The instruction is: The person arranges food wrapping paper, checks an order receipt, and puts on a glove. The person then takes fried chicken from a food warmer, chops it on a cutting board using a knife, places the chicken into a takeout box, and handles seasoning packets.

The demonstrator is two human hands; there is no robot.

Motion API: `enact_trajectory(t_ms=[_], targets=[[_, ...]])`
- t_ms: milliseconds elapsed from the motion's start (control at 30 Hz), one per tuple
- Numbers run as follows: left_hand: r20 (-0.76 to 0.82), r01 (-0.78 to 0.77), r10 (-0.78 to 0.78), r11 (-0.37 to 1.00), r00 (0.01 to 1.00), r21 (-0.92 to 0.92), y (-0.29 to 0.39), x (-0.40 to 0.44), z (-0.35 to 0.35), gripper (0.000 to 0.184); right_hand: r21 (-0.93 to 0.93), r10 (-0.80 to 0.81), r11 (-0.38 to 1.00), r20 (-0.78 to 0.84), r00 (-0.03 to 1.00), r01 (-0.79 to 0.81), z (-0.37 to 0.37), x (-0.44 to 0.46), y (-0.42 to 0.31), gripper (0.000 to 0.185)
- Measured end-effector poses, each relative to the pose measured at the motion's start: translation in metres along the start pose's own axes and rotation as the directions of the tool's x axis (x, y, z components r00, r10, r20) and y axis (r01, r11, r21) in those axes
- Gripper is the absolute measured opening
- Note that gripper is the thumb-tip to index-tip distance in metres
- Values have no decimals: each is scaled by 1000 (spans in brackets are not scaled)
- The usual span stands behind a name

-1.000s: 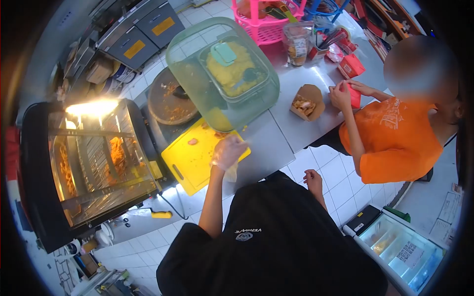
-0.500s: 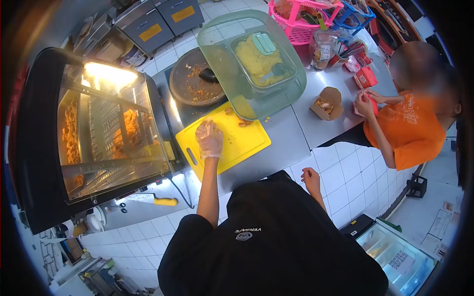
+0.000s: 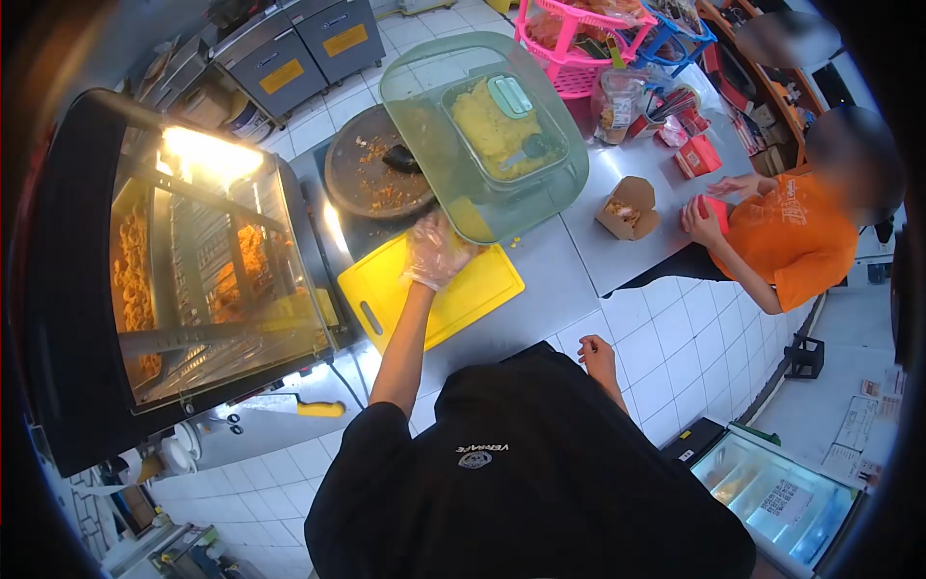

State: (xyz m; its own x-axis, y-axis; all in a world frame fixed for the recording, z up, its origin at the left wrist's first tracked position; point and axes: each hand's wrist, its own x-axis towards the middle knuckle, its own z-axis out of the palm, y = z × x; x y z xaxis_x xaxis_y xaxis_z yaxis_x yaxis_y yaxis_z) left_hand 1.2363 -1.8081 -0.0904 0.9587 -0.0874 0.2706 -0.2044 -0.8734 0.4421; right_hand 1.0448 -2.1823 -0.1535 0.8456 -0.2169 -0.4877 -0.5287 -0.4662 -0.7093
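Note:
My left hand, in a clear plastic glove, rests at the back of the yellow cutting board, close to the front corner of a large green translucent container. It covers the spot where browned food pieces lay; its fingers are partly hidden, and I cannot tell whether they grip anything. Left of the container is a round stone mortar with orange-brown crumbs and a dark pestle. My bare right hand hangs in front of the counter, fingers loosely bent and apart, holding nothing.
A lit glass warming cabinet with fried food stands left; a yellow-handled knife lies below it. An open brown takeaway box sits right on the metal counter. Beyond, a person in orange handles a red box. Pink baskets stand behind.
My left hand has moved back and right across the board, over the browned pieces. The person in orange has taken one hand off the red box. My right hand stays low.

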Motion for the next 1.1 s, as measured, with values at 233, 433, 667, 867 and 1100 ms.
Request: enact_trajectory(t_ms=[233,433,667,867,1100], targets=[[-141,73,-78,997,987,-36,13,-5,46,53,27,-12,1000,-5,1000,12,-1,6,18,19],[-322,55,-12,991,947,124,-16,-30,88,18,26,42,999,5,999,-42,0,7,20,21],[-192,-63,82,993,978,102,-58,-39,78,27,-31,19,999,16,1000,-19,-9,6,35,19],[-313,278,-276,960,909,-40,-47,-41,56,32,4,2,1000,-7,1000,-2,-25,14,34,21],[-392,168,-322,910,862,-378,83,-6,53,22,3,16,1000,-2,1000,-16,-49,33,55,22]])
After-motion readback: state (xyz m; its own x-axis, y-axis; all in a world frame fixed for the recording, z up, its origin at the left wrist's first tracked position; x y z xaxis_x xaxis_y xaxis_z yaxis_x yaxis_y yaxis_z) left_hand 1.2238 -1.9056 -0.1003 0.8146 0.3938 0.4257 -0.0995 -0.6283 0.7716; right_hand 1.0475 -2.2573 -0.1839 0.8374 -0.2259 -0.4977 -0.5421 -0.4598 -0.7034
